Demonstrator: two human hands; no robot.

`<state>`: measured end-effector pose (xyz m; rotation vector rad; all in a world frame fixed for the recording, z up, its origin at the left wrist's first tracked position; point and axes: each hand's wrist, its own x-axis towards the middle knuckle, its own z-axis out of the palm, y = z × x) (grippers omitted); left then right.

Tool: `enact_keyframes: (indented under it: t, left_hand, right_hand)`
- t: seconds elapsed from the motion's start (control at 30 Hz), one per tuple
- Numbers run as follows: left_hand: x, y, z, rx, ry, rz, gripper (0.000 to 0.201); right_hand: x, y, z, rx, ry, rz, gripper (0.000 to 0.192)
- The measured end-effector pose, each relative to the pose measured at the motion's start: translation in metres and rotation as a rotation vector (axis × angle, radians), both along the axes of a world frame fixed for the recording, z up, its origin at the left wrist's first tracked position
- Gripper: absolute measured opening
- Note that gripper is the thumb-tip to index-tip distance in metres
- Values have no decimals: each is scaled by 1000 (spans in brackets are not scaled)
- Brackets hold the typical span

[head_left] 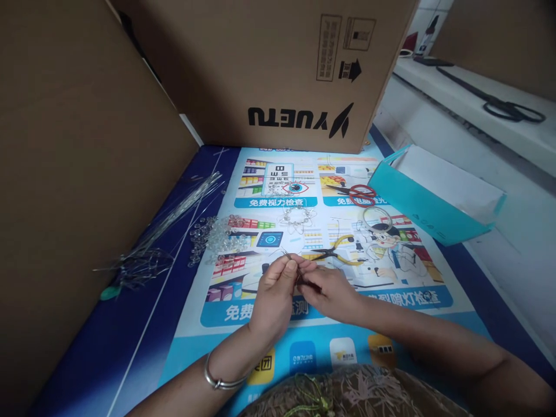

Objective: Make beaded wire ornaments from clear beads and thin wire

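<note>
My left hand (278,286) and my right hand (329,291) meet over the printed poster (234,331), fingers pinched together. Thin wire (285,253) pokes out above the left fingertips; the rest of it is hidden by the fingers. The right fingers close on a dark, thin part of the same work. Just beyond them lie pliers (347,252) with yellow handles. A ring of clear beads (297,216) rests further up the poster. To the left, loose clear beads (217,238) are spread in a pile.
A bundle of wires (182,205) lies at the left. Red-handled scissors (362,195) and a wire coil (377,219) sit near an open turquoise box (434,202). Cardboard (260,63) walls the back and left. Black scissors (504,107) rest on the right ledge.
</note>
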<state>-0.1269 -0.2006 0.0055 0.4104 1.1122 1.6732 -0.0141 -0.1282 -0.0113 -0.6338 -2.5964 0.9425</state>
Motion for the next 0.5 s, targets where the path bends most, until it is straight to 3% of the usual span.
enact_keyframes:
  t: [0.1,0.17,0.27,0.4,0.5]
  left_hand:
    - [0,-2,0,-4,63,12,15]
    - [1,-3,1,-6,97,34,13]
    - [1,-5,4,-13,81,10,11]
    - [0,-6,7,-17,38,-64,11]
    - [-4,-6,9,-13,29,-100,12]
  right_hand:
    - [-2,0,1,-260,142,12,7]
    - [-2,-1,3,-451,240,44,16]
    - [-1,-4,6,-641,245,106,14]
    - [5,-6,7,-717,153,142,30]
    - [8,-4,4,-577,146,158,30]
